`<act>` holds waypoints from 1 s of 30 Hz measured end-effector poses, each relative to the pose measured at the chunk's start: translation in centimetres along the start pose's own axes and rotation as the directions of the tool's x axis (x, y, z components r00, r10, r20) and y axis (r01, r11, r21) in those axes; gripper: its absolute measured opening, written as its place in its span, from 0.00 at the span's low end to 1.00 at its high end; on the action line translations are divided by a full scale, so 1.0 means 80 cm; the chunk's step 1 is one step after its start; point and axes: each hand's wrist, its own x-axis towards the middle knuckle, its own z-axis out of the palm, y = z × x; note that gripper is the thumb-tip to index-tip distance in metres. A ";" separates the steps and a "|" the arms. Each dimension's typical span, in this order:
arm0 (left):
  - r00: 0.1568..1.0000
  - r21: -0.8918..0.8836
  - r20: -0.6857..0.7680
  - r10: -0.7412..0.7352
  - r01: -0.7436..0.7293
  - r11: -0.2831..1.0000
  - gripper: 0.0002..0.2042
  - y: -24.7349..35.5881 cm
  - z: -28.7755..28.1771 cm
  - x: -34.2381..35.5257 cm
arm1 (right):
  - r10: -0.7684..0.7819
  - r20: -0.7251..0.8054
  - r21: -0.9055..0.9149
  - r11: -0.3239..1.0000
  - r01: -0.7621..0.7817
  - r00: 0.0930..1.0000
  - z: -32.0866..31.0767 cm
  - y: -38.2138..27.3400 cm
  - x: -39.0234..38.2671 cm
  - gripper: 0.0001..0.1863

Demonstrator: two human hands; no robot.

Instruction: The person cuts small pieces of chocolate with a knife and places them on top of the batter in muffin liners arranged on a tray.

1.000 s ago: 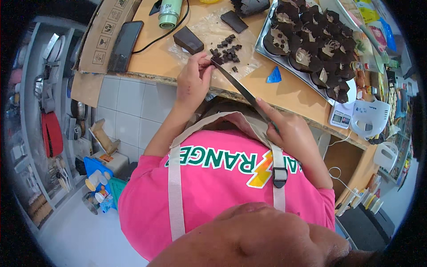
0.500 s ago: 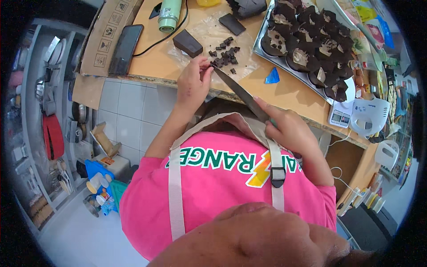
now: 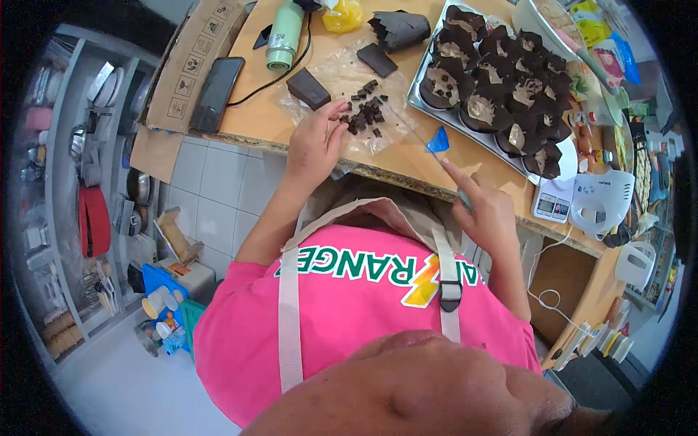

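Note:
My right hand (image 3: 486, 211) is wrapped round the green handle of a knife (image 3: 413, 132). Its blade is seen nearly edge-on, tip toward a pile of chopped dark chocolate pieces (image 3: 363, 118). At the pile's left edge is my left hand (image 3: 317, 142), thumb and fingers apart; whether the fingertips touch a piece is hard to see. Beneath the chocolate lies a thin translucent sheet (image 3: 392, 134). A dark chocolate block (image 3: 308, 89) rests beyond my left fingers, and a flat dark slab (image 3: 376, 60) lies farther back.
At right, a metal tray (image 3: 419, 93) carries several dark paper cups with filling. Beside it are a white kitchen scale (image 3: 554, 203) and white hand mixer (image 3: 602, 198). A blue scrap (image 3: 438, 139) lies near the knife. Left are a phone (image 3: 218, 94), cable and green bottle (image 3: 284, 36).
The knife has moved away from my left fingertips and turned edge-on. My right hand has shifted slightly right and down. The left thumb and fingers, pinched together before, have spread.

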 end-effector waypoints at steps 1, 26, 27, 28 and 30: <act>0.999 0.046 -0.020 0.042 -0.041 0.998 0.21 0.001 -0.003 0.000 | 0.049 0.026 -0.133 0.990 -0.045 0.998 0.003 0.002 0.000 0.38; 0.877 0.151 -0.326 0.352 -0.319 0.936 0.17 -0.044 -0.003 -0.002 | -0.510 -0.263 -0.063 0.856 0.513 0.819 0.060 -0.040 0.159 0.24; 0.892 0.132 -0.321 0.318 -0.290 0.948 0.16 -0.048 -0.003 -0.005 | -0.505 -0.267 -0.073 0.860 0.505 0.821 0.068 -0.047 0.173 0.24; 0.906 0.109 -0.312 0.287 -0.266 0.958 0.16 -0.048 -0.001 -0.007 | -0.492 -0.208 -0.089 0.870 0.484 0.846 0.072 -0.051 0.184 0.22; 0.905 0.106 -0.309 0.292 -0.272 0.956 0.16 -0.049 -0.004 -0.010 | -0.463 -0.153 -0.116 0.886 0.449 0.873 0.070 -0.059 0.192 0.20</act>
